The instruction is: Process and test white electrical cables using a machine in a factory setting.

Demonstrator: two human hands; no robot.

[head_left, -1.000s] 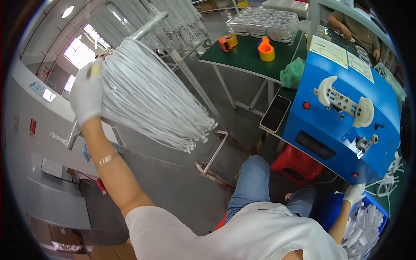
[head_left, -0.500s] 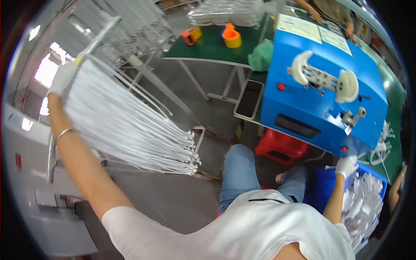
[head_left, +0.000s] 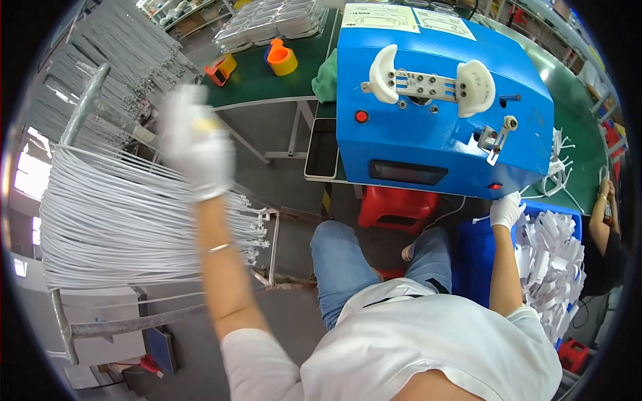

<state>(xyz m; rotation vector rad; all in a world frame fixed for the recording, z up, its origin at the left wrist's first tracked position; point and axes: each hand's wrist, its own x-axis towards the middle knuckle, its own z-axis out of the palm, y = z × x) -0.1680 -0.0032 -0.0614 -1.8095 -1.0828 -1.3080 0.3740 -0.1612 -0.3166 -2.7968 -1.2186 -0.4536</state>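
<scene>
My left hand, in a white glove, is smeared by motion above the inner end of a bundle of long white cables hung over a metal rack. Its fingers are not clear enough to show whether it holds anything. My right hand, also gloved, is closed at the lower front edge of a blue machine, just under a red button. A short white cable end sticks out from its left side; the rest is hidden. On the machine's face is a winding head with two white curved pieces.
A blue bin of white wrapped pieces stands below my right hand. Behind the machine are a green table, tape dispensers and plastic trays. A phone-like device and red stool sit nearby. Another person's arm is at far right.
My left hand has left the rack's far end and moved right, toward the machine. The view has turned left-to-right, so the machine appears further left. My right hand stays at the machine's lower edge.
</scene>
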